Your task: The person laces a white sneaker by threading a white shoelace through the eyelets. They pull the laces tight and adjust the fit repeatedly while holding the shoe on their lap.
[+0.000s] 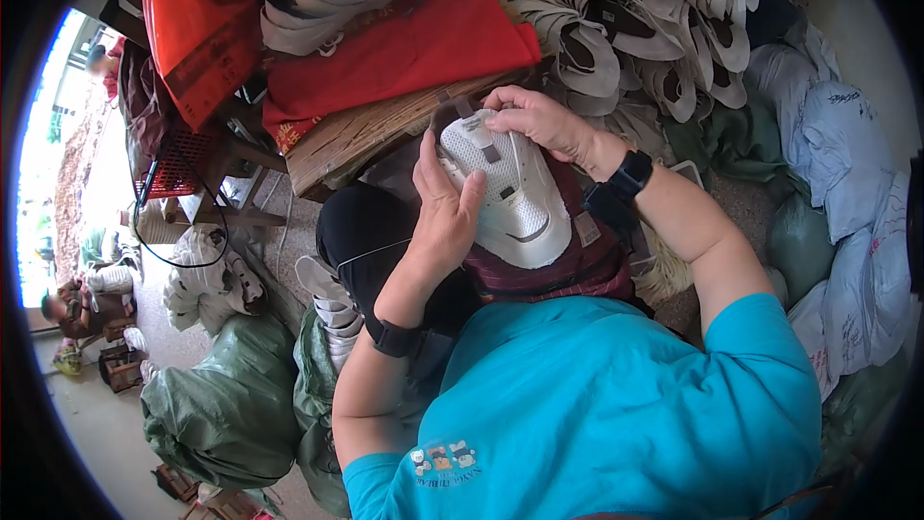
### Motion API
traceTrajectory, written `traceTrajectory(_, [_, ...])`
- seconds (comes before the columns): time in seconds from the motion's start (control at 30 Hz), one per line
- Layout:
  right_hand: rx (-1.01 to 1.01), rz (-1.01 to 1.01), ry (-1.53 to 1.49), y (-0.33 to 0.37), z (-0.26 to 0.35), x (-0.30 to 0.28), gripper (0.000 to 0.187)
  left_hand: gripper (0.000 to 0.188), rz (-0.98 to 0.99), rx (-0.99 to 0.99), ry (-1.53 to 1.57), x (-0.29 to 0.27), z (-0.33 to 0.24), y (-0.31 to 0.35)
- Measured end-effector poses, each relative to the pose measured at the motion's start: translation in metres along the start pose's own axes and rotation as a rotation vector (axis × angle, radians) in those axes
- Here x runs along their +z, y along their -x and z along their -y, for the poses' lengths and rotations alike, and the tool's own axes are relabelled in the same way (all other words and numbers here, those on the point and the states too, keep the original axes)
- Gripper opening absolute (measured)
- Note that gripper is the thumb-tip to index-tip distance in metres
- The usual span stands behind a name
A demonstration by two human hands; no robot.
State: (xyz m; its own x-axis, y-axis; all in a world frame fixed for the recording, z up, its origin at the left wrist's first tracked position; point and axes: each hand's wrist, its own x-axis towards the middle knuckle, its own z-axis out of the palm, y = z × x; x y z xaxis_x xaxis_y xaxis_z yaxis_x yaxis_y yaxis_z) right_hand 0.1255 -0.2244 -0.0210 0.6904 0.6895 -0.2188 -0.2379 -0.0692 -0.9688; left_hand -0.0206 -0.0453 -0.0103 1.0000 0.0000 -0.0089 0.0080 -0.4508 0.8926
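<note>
A white perforated shoe upper [525,207] lies over my lap, on a dark maroon striped cloth [582,265]. It has a small grey patch near its middle and a curved slit toward the end nearest me. My left hand [448,207] holds its left side, fingers along the edge and thumb on top. At the far end, my right hand [549,125] pinches the rim between thumb and fingers. A dark brown piece [448,116] shows behind that end; whether it is joined to the upper I cannot tell.
Ahead stands a wooden table [356,140] with a red cloth [414,58] and nested shoe uppers [289,24]. More uppers [587,48] are piled far right. Green sacks [226,395] lie left, white sacks [847,154] right. A red basket [178,169] hangs near the table; another person [72,308] sits far left.
</note>
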Motion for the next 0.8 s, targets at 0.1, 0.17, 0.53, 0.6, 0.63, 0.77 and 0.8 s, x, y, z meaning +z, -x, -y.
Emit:
traceTrajectory(0.1, [-0.081, -0.053, 0.17, -0.008, -0.019, -0.003, 0.027, 0.084, 0.023, -0.064, -0.019, 0.003, 0.01, -0.007])
traceTrajectory(0.17, [-0.088, -0.065, 0.222, -0.009, -0.021, -0.001, 0.03, 0.085, -0.001, -0.086, -0.003, 0.008, 0.017, -0.009])
traceTrajectory(0.53, [0.327, -0.479, 0.177, 0.165, -0.089, -0.169, 0.028, 0.093, 0.003, 0.069, -0.376, 0.014, -0.001, 0.018])
traceTrajectory(0.6, [0.566, -0.571, 0.265, 0.212, -0.142, -0.201, 0.025, 0.092, 0.011, 0.05, -0.397, 0.018, -0.006, 0.018])
traceTrajectory(0.63, [0.587, -0.656, 0.209, 0.233, -0.173, -0.21, 0.023, 0.093, 0.014, 0.025, -0.375, 0.02, -0.007, 0.017])
traceTrajectory(0.77, [0.631, -0.954, 0.075, 0.25, -0.241, -0.198, 0.014, 0.093, 0.012, -0.037, -0.358, 0.02, -0.007, 0.019])
traceTrajectory(0.8, [0.573, -1.004, 0.148, 0.245, -0.252, -0.194, 0.015, 0.092, 0.015, -0.037, -0.367, 0.02, -0.008, 0.019])
